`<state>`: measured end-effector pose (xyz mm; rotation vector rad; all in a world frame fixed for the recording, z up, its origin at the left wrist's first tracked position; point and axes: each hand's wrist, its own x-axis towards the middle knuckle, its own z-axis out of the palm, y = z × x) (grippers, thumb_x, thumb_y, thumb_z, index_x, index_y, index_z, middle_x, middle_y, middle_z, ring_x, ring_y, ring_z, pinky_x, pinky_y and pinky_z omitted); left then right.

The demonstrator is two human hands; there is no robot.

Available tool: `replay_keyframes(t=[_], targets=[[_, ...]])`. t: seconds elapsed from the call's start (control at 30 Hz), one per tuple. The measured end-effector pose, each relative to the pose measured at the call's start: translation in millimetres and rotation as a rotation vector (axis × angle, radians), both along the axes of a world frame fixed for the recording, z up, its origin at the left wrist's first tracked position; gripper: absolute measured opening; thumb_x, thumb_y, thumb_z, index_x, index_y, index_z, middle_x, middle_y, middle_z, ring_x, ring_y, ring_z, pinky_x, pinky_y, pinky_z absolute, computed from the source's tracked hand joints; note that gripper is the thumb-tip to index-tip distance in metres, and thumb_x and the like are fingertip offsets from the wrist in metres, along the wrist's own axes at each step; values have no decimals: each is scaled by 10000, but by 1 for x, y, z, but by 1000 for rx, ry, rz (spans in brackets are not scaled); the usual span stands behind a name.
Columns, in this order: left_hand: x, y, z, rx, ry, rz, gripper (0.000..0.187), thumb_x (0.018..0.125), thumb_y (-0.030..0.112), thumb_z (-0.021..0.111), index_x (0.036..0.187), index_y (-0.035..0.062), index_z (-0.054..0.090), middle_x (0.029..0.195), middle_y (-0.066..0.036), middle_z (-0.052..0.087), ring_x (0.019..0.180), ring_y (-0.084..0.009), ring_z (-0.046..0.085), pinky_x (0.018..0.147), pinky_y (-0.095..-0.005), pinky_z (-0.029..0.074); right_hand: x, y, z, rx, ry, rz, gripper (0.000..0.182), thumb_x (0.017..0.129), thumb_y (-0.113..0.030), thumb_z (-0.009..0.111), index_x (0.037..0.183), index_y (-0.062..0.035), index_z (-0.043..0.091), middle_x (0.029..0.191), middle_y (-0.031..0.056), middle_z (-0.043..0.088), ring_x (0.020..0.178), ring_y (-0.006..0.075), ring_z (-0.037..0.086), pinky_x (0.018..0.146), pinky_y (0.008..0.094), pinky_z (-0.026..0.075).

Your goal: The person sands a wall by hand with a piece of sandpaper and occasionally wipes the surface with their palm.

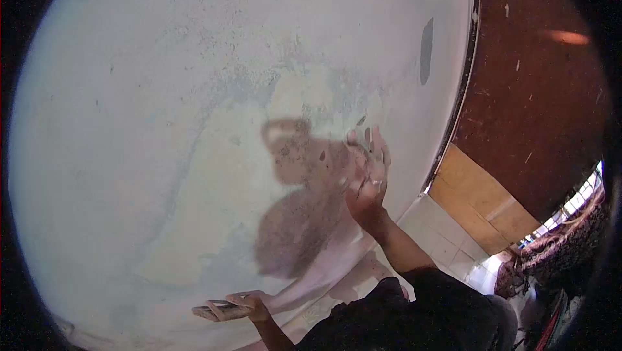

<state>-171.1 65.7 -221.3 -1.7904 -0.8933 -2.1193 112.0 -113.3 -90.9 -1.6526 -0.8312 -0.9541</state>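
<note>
A large pale wall (116, 157) with off-white filled patches and grey, speckled marks takes up most of the view. In front of it, right of centre, my right hand (368, 168) is raised, with fingers apart and slightly bent and whitish smears on the palm and fingers. Small dark chipped spots (361, 120) show on the wall just above its fingertips. Low at the left, my left hand (227, 309) is held out sideways, fingers stretched, greyish with dust, a dark gap between thumb and fingers. Shadows of my head and arm fall across the patched part of the wall.
A long dark grey spot (426, 52) marks the wall near its right edge. Beyond that edge stands a reddish-brown panel (531, 85) with a tan board (479, 199) below. Light floor tiles (444, 231) and a patterned dark cloth (560, 241) lie at lower right.
</note>
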Motion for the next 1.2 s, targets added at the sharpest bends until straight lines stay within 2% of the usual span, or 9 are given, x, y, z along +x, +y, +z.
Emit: replay_keyframes(t=[0.2, 0.27, 0.43, 0.6, 0.63, 0.73, 1.03, 1.13, 1.2], targets=[[0, -2, -4, 22, -13, -64, 425, 986, 195, 417, 1369, 20, 362, 1519, -255, 161, 1439, -427, 101, 1147, -608, 142, -13, 10, -31, 2, -37, -32, 329, 967, -64, 380, 1175, 35, 615, 1268, 215, 590, 1315, 419, 418, 1059, 510, 310], [-1, -3, -2, 45, 22, -66, 422, 980, 185, 426, 1364, 19, 364, 1518, -261, 155, 1436, -435, 101, 1144, -616, 138, 5, 22, -51, 196, -61, 138, 386, 924, 54, 358, 1286, 58, 492, 1436, 254, 359, 1326, 398, 399, 1050, 456, 400], [-9, -5, -9, 23, 74, -51, 410, 960, 131, 446, 1345, 11, 367, 1507, -289, 150, 1426, -460, 106, 1136, -630, 139, 0, 14, 28, 158, -26, -6, 387, 907, 3, 357, 1187, 12, 625, 1387, 271, 461, 1329, 423, 391, 1111, 507, 262], [6, -10, -5, 13, -102, -117, 314, 991, 203, 475, 1250, 29, 448, 1479, -248, 219, 1427, -422, 157, 1157, -591, 179, -12, 17, -47, 173, 148, 64, 411, 897, 32, 350, 1227, 19, 595, 1370, 277, 478, 1345, 431, 377, 1126, 517, 238], [9, -11, -3, -2, -108, -117, 305, 989, 195, 477, 1244, 31, 446, 1480, -246, 221, 1428, -419, 155, 1159, -587, 179, -11, 11, -48, -22, 58, -28, 398, 895, 37, 351, 1204, 25, 602, 1361, 278, 487, 1345, 432, 379, 1129, 537, 224], [1, -19, -8, -37, -90, -110, 285, 987, 180, 481, 1229, 35, 443, 1480, -240, 228, 1431, -412, 149, 1160, -580, 184, 6, 4, -7, 45, -145, -23, 395, 894, 34, 346, 1192, 24, 605, 1373, 258, 486, 1352, 433, 368, 1134, 551, 208], [14, -10, -21, -10, -176, -118, 278, 988, 222, 515, 1206, 55, 474, 1469, -230, 256, 1424, -416, 164, 1143, -593, 201, 1, 2, -23, -20, -17, -6, 337, 836, 101, 403, 1108, 54, 596, 1352, 251, 513, 1368, 461, 330, 1132, 589, 141], [-1, -5, -25, -16, -99, -73, 284, 986, 236, 524, 1208, 65, 474, 1465, -229, 259, 1422, -420, 168, 1145, -595, 202, 12, -6, 31, 40, -112, 29, 356, 815, 109, 413, 1117, 54, 592, 1359, 248, 510, 1384, 460, 299, 1139, 581, 119], [-5, -10, -16, 35, -5, -35, 285, 986, 244, 528, 1206, 71, 476, 1462, -229, 261, 1420, -423, 171, 1146, -600, 203, 8, -9, 20, -73, -151, 12, 466, 841, 52, 390, 1283, 52, 538, 1401, 271, 446, 1385, 459, 289, 1139, 581, 115]])
